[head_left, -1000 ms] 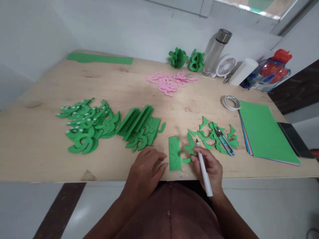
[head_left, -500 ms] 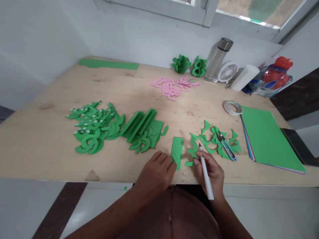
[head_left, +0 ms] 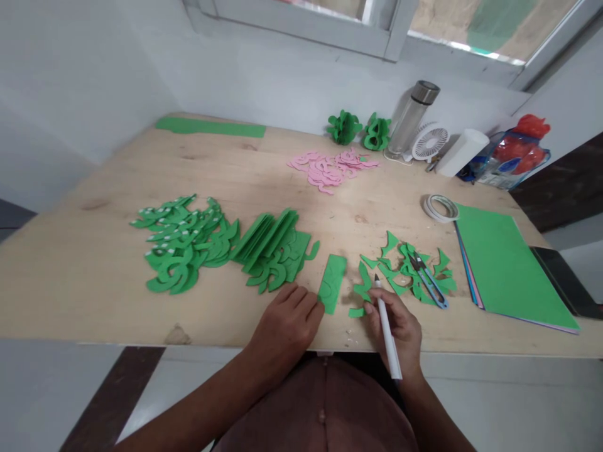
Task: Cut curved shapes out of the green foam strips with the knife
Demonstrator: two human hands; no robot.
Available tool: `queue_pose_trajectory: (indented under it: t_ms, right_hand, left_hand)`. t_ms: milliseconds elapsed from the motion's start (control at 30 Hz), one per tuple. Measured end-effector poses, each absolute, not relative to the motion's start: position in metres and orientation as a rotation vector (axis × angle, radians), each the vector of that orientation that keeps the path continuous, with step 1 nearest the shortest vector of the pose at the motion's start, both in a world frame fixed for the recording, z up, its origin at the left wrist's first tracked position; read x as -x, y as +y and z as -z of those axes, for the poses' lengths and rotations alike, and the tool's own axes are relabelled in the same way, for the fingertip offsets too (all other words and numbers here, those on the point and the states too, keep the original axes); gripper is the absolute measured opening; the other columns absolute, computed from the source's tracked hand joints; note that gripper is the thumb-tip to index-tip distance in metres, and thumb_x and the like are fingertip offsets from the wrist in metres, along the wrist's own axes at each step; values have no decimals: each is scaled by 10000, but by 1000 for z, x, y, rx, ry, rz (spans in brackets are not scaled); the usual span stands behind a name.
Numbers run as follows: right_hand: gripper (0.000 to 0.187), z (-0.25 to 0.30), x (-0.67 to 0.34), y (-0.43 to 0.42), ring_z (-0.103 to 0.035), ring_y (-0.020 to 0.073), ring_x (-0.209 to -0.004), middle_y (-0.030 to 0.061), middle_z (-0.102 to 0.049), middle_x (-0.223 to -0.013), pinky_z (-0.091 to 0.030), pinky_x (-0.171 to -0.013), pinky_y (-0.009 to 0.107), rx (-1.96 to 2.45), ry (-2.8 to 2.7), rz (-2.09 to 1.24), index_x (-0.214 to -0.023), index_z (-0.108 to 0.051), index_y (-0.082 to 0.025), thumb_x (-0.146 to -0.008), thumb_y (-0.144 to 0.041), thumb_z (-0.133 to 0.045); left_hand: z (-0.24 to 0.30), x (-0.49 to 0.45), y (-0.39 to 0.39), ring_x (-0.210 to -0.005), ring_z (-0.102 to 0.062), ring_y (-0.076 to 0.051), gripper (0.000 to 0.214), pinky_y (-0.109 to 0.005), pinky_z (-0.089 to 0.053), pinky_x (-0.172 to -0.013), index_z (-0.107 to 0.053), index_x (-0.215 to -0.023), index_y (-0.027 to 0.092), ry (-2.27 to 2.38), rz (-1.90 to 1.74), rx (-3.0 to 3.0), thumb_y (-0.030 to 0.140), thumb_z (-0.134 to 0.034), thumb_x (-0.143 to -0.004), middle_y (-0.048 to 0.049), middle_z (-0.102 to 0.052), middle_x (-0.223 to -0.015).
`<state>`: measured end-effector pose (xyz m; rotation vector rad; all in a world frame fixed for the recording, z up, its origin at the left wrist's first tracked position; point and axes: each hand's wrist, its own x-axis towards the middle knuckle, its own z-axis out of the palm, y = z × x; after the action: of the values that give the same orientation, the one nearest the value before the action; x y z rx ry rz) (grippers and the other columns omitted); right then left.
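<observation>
My right hand (head_left: 398,326) grips a white pen (head_left: 387,329), its dark tip pointing away from me. A wavy green foam cutout (head_left: 363,281) is at those fingertips; whether they pinch it too, I cannot tell. Just below lies a short green scrap (head_left: 357,312). My left hand (head_left: 292,317) rests on the table with its fingers curled in, thumb side close to a green foam rectangle (head_left: 332,284) that bears a drawn curvy outline. Beyond that hand is a pile of folded green pieces and cutouts (head_left: 277,248).
More green cutouts with white patches (head_left: 183,242) lie to the left. Blue thread snips (head_left: 429,281) rest on green scraps. Pink cutouts (head_left: 330,169), tape rolls (head_left: 440,207), green sheets (head_left: 513,263), a bottle (head_left: 412,119) and a small fan (head_left: 430,141) occupy the back and right.
The green rectangle has shifted slightly left and away from me, and now slants more. My left hand has drawn back a little to the left. The pen stays in my right hand.
</observation>
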<state>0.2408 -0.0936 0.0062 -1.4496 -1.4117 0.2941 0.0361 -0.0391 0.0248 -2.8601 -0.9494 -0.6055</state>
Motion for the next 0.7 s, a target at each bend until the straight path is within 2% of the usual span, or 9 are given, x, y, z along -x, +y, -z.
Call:
queue_pose_trajectory:
  t_ms: [233,333,400,500,700]
  right_hand:
    - [135,-6,-240,-93,-714,132,-670,6,-742,-825,-585,-603,193,1456,-1413,-295,-1001,-707,-240,-876,-207,-668]
    - [124,-6,-240,-93,-726,145,-694,17,-755,-846,-600,-622,210,1467,-1416,-279,-991,-713,-233,-876,-223,-669]
    - [119,-6,-241,-93,-730,149,-693,20,-760,-850,-606,-627,216,1475,-1428,-274,-985,-716,-230,-875,-226,-670]
    - [123,-6,-242,-93,-726,145,-663,18,-756,-831,-608,-615,213,1477,-1443,-255,-992,-713,-226,-876,-226,-669]
    - [130,-3,-242,-93,-748,152,-711,30,-765,-866,-612,-644,209,1472,-1450,-245,-1007,-707,-223,-883,-224,-670]
  left_hand:
    - [-24,-35,-36,-751,-544,-218,218,-371,-492,-753,-633,-780,158,-1014,672,2758,98,-505,-946,-53,-599,-758]
    - [-21,-41,-33,-953,-599,-239,153,-411,-499,-907,-669,-896,159,-997,752,2748,149,-530,-958,-74,-667,-922]
    - [-18,-45,-29,-1122,-583,-258,138,-469,-442,-1052,-677,-990,169,-931,779,2759,174,-543,-960,-83,-682,-1086]
    - [-14,-49,-21,-1221,-556,-276,177,-542,-381,-1122,-669,-1081,196,-814,729,2810,213,-531,-972,-77,-664,-1214]
    - [-9,-44,-12,-1234,-568,-290,166,-577,-362,-1139,-672,-1073,217,-861,701,2816,242,-548,-966,-63,-685,-1155]
